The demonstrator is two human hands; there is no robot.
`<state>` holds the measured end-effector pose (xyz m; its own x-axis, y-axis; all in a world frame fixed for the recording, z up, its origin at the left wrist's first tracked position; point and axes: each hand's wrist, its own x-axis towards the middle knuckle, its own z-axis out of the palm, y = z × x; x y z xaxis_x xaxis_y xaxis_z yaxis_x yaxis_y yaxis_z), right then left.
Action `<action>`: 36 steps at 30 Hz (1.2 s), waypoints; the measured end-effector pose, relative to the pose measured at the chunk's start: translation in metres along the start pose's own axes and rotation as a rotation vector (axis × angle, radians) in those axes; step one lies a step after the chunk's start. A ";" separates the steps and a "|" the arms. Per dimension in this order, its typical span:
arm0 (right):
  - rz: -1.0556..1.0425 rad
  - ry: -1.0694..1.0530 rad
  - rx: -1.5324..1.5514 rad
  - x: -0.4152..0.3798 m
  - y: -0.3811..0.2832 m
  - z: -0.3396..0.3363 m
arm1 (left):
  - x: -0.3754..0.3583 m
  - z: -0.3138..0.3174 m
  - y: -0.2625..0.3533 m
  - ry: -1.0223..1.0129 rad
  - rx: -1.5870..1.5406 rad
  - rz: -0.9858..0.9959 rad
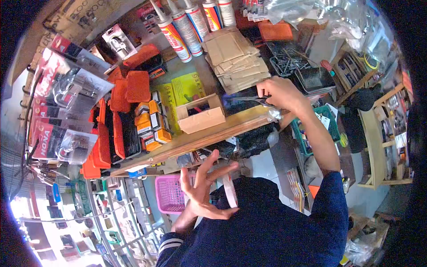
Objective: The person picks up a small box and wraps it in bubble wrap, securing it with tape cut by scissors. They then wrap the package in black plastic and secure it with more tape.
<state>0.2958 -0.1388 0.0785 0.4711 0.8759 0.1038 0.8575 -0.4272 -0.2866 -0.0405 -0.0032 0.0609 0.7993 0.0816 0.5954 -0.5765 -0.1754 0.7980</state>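
My right hand (pixel 284 94) is over the front edge of the wooden shelf counter, its fingers closed round the handles of a pair of scissors (pixel 252 98). The blades point left, toward a small open cardboard box (pixel 202 116). Lower down, in front of my dark shirt, my left hand (pixel 200 189) has its fingers spread. A narrow roll of tape (pixel 230 191), seen edge-on, is held between its thumb and a finger. A stack of flattened brown cardboard pieces (pixel 235 58) lies beyond the scissors.
Sealant tubes (pixel 175 40) stand at the back. Orange bins (pixel 104 138) and small yellow boxes (pixel 153 122) sit at the left, beside hanging padlock packs (pixel 71 98). Black trays with metal pieces (pixel 291 62) are at the right. A pink basket (pixel 171 196) is below the counter.
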 end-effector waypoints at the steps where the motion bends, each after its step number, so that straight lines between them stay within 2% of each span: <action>1: -0.006 -0.001 0.000 0.002 0.001 0.000 | 0.002 0.000 0.004 0.009 0.015 0.043; 6: -0.026 -0.054 0.084 -0.002 0.007 -0.002 | 0.006 -0.002 0.015 0.057 0.133 0.087; 8: -0.036 -0.070 0.095 -0.008 0.005 -0.001 | 0.010 -0.003 0.019 0.091 0.282 0.143; 10: -0.072 0.189 -0.062 -0.021 -0.012 -0.001 | 0.012 -0.002 0.022 0.103 0.303 0.165; 12: -0.135 0.318 0.014 -0.037 -0.049 -0.027 | 0.013 0.001 0.021 0.121 0.323 0.186; 14: -0.226 0.365 0.308 -0.056 -0.085 -0.043 | 0.013 0.007 0.020 0.182 0.504 0.210; 15: -0.277 0.300 0.474 -0.068 -0.103 -0.053 | 0.010 0.006 0.021 0.184 0.502 0.206; 16: -0.440 0.398 0.577 -0.076 -0.113 -0.046 | 0.005 0.002 0.023 0.109 0.491 0.121; 17: -0.531 0.345 0.624 -0.087 -0.123 -0.049 | 0.002 -0.002 0.025 0.033 0.478 0.037; 18: -0.625 0.346 0.529 -0.093 -0.133 -0.053 | 0.003 -0.005 0.030 0.030 0.474 0.036; 20: -0.646 0.316 0.515 -0.104 -0.147 -0.050 | 0.012 -0.008 0.046 -0.081 0.426 -0.205; 21: -0.651 0.323 0.514 -0.106 -0.153 -0.045 | 0.017 -0.008 0.048 -0.084 0.424 -0.202; 23: -0.669 0.377 0.503 -0.105 -0.158 -0.029 | 0.025 -0.009 0.050 -0.177 0.645 -0.061; 27: -0.690 0.491 0.547 -0.103 -0.160 -0.015 | 0.022 -0.003 0.045 -0.131 0.717 -0.018; 29: -0.701 0.517 0.558 -0.103 -0.160 -0.011 | 0.016 -0.003 0.040 -0.104 0.245 -0.023; 30: -0.711 0.544 0.569 -0.103 -0.161 -0.009 | 0.017 -0.002 0.041 -0.104 0.245 -0.022; 32: -0.730 0.541 0.565 -0.102 -0.161 -0.009 | 0.018 -0.001 0.043 -0.105 0.869 0.080; 36: -0.772 0.579 0.558 -0.101 -0.160 0.000 | 0.021 -0.010 0.039 -0.132 0.761 0.161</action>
<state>0.1112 -0.1586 0.1137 0.0016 0.5644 0.8255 0.8175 0.4748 -0.3261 -0.0478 0.0013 0.1052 0.7566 -0.1111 0.6443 -0.4507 -0.8025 0.3909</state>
